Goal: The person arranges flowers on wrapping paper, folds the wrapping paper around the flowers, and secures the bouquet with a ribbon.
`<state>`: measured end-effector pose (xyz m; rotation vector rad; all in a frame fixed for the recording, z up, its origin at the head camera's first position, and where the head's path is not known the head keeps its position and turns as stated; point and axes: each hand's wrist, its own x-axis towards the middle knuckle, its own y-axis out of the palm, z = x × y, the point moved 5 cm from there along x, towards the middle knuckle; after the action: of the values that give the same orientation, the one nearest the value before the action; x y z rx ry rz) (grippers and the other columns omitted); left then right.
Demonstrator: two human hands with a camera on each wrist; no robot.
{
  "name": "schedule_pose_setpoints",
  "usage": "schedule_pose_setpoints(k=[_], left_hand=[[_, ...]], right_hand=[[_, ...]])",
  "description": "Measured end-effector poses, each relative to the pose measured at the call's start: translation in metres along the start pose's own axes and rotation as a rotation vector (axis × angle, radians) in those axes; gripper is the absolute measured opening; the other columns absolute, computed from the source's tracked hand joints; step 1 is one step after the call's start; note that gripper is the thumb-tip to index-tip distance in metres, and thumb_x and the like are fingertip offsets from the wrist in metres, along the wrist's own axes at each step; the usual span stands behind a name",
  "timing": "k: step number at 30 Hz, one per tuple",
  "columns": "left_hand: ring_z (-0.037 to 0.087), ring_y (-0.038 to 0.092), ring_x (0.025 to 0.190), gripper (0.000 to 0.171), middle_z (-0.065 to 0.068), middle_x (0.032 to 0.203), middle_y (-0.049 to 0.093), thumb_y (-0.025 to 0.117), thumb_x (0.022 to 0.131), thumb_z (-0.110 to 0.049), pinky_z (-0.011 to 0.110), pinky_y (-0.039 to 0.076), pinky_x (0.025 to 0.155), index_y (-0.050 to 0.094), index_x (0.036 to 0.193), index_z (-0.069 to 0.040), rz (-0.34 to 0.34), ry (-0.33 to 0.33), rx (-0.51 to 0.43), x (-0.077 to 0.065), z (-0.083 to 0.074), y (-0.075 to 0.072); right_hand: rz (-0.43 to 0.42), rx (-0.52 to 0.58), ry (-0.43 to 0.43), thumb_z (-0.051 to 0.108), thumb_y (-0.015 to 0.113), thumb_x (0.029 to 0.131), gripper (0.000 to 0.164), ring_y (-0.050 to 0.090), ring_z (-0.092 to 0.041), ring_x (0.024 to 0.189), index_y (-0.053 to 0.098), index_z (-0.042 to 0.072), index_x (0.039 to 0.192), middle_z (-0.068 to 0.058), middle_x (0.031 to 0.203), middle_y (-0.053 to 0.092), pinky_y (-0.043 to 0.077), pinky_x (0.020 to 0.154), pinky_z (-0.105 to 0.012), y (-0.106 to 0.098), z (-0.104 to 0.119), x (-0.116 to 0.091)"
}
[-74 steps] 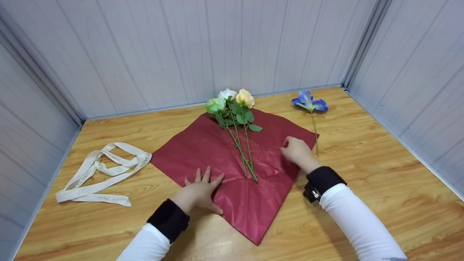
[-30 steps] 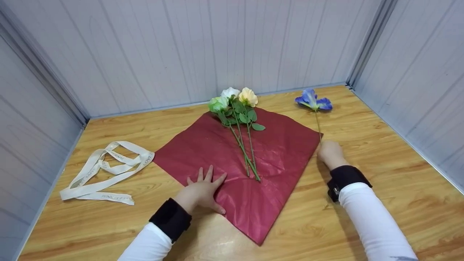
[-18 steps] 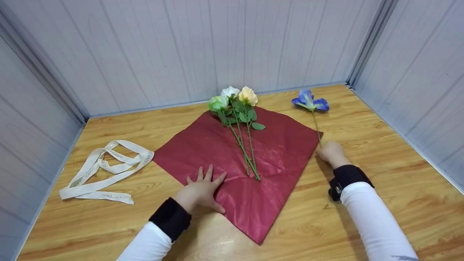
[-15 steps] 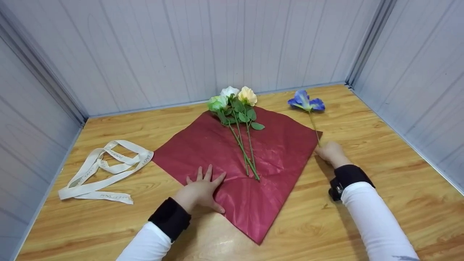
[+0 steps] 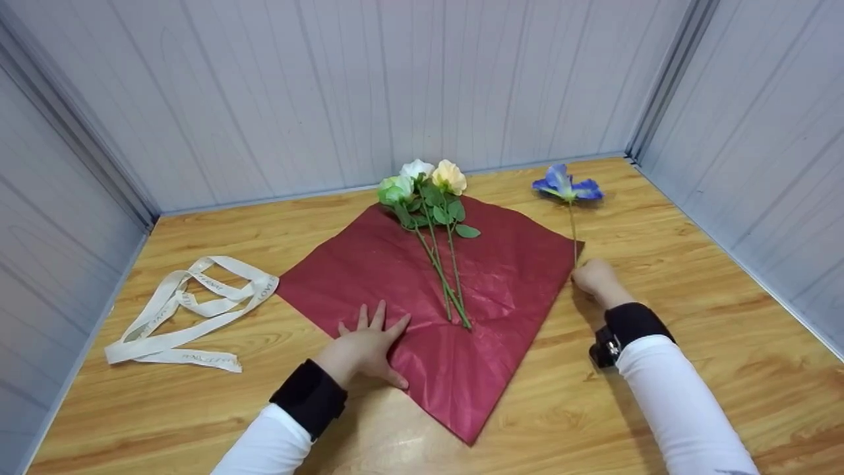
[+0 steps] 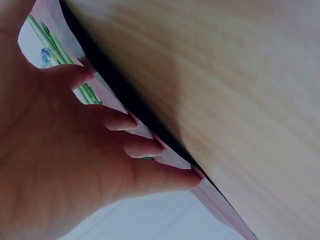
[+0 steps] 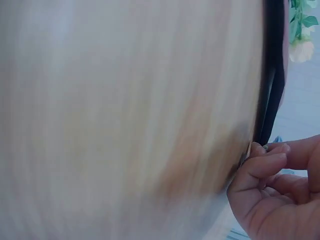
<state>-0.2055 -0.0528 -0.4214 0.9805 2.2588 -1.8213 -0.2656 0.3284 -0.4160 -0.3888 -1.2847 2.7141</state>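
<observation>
A dark red sheet of wrapping paper (image 5: 369,264) lies diamond-wise on the table. My left hand (image 5: 361,349) rests on its lower left edge with fingers spread; the left wrist view shows the fingertips (image 6: 195,177) at that edge. Three flowers, one green-white (image 5: 395,190), one white (image 5: 417,169) and one peach (image 5: 450,177), lie on the paper with stems crossing low down. Beside the paper's right corner my right hand (image 5: 599,280) pinches the lower stem of a blue flower (image 5: 568,186). In the right wrist view, thumb and forefinger of the right hand (image 7: 280,185) meet at the stem.
A cream ribbon (image 5: 161,346) with printed lettering lies in loose loops left of the paper. Pale panel walls (image 5: 330,99) enclose the wooden table (image 5: 712,330) at the back and on both sides.
My right hand has moved from above the paper out to the right and taken the blue flower's stem. The blossom has swung slightly left and back right. My left hand stays put.
</observation>
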Motion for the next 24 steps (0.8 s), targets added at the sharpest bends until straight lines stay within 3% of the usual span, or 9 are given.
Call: schedule_pose_setpoints(k=[8, 14, 17, 20, 24], left_hand=[[0.048, -0.007, 0.142, 0.106, 0.023, 0.157, -0.002, 0.079, 0.068, -0.051, 0.075, 0.004, 0.103, 0.019, 0.152, -0.026, -0.001, 0.002, 0.009, -0.001, -0.001, -0.001], [0.048, -0.005, 0.142, 0.106, 0.023, 0.157, -0.001, 0.08, 0.068, -0.051, 0.075, 0.006, 0.103, 0.02, 0.152, -0.026, -0.005, 0.002, 0.02, 0.0, -0.001, 0.0], [0.048, -0.005, 0.142, 0.106, 0.022, 0.157, -0.001, 0.079, 0.068, -0.052, 0.075, 0.006, 0.102, 0.02, 0.152, -0.026, -0.004, 0.002, 0.024, 0.001, 0.0, 0.0], [0.048, -0.005, 0.142, 0.107, 0.022, 0.158, -0.001, 0.079, 0.068, -0.052, 0.075, 0.006, 0.102, 0.019, 0.152, -0.026, -0.003, 0.004, 0.024, 0.001, 0.0, 0.001], [0.048, -0.006, 0.142, 0.107, 0.022, 0.158, -0.002, 0.079, 0.068, -0.052, 0.075, 0.006, 0.102, 0.018, 0.152, -0.026, 0.002, 0.004, 0.016, 0.002, 0.002, 0.002]], right_hand=[[-0.036, 0.009, -0.036, 0.002, 0.042, 0.086, 0.036, 0.036, -0.01, 0.048, 0.036, 0.015, 0.052, 0.006, 0.05, 0.033, 0.032, 0.049, -0.021, 0.002, 0.009, 0.001], [-0.061, -0.015, -0.049, 0.006, 0.041, 0.092, 0.037, 0.039, -0.014, 0.055, 0.039, 0.013, 0.056, 0.004, 0.054, 0.036, 0.033, 0.056, -0.024, 0.002, 0.019, -0.001], [-0.097, -0.013, -0.033, 0.008, 0.042, 0.094, 0.03, 0.046, -0.021, 0.066, 0.046, 0.007, 0.064, -0.003, 0.063, 0.045, 0.037, 0.063, -0.028, 0.002, 0.024, -0.001], [-0.148, -0.005, -0.038, 0.01, 0.043, 0.094, 0.025, 0.054, -0.032, 0.081, 0.057, -0.005, 0.079, -0.018, 0.08, 0.058, 0.045, 0.073, -0.036, 0.003, 0.03, -0.001], [-0.182, 0.015, -0.05, 0.009, 0.043, 0.094, 0.03, 0.056, -0.042, 0.1, 0.061, -0.014, 0.099, -0.031, 0.107, 0.061, 0.046, 0.088, -0.045, 0.005, 0.037, -0.001]])
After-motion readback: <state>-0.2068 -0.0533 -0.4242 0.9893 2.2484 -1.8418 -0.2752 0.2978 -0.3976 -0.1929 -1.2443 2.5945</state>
